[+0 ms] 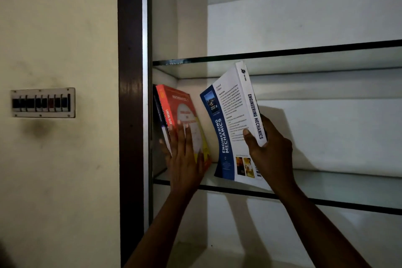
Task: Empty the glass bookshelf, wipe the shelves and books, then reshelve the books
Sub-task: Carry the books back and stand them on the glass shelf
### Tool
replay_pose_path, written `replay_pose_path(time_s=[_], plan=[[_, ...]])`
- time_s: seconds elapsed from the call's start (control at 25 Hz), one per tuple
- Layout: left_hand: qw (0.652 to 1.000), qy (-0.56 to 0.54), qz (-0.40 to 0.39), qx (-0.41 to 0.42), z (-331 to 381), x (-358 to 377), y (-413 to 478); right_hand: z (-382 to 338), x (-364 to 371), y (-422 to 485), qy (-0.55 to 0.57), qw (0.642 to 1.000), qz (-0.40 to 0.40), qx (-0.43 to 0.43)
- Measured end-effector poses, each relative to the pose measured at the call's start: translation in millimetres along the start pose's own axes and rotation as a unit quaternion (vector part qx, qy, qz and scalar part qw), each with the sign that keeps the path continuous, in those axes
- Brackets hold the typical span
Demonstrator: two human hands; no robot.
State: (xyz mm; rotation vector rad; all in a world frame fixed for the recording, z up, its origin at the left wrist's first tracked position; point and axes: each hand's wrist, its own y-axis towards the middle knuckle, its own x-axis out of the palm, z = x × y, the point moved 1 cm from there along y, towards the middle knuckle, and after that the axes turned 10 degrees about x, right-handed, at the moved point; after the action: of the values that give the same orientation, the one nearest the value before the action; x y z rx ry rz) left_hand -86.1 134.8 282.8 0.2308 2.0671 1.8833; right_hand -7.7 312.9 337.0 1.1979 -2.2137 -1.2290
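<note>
A white and blue "Engineering Mechanics" book [230, 119] stands tilted on the lower glass shelf [326, 183], its bottom edge on the glass. My right hand [269, 148] grips its spine low down, thumb on the back cover. To its left a red and yellow mathematics book [174, 102] leans against the bookshelf's left side, with a darker book [157, 111] behind it. My left hand [185, 159] presses flat, fingers straight, on the red book's cover. A gap separates the red book from the white one.
The upper glass shelf [304, 54] above the books holds nothing in view. A dark wooden frame [130, 104] bounds the bookshelf on the left. A switch panel [43, 102] is mounted on the wall further left. The lower shelf stretches bare to the right.
</note>
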Motion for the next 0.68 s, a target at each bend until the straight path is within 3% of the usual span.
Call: replay_pose_path(time_s=[0.08, 0.32, 0.48, 0.68], plan=[[1.000, 0.019, -0.011, 0.021, -5, 1, 2, 5, 1, 3, -0.001, 1.000, 0.004, -0.007], [0.999, 0.016, 0.009, -0.030, -7, 6, 3, 17, 27, 8, 0.005, 0.999, 0.034, 0.007], [0.987, -0.128, 0.060, -0.079, -12, 6, -9, 15, 79, -3, -0.009, 0.999, 0.046, -0.023], [0.956, -0.268, 0.094, -0.078, -20, 8, -22, 3, 142, -14, 0.046, 0.998, -0.045, -0.022]])
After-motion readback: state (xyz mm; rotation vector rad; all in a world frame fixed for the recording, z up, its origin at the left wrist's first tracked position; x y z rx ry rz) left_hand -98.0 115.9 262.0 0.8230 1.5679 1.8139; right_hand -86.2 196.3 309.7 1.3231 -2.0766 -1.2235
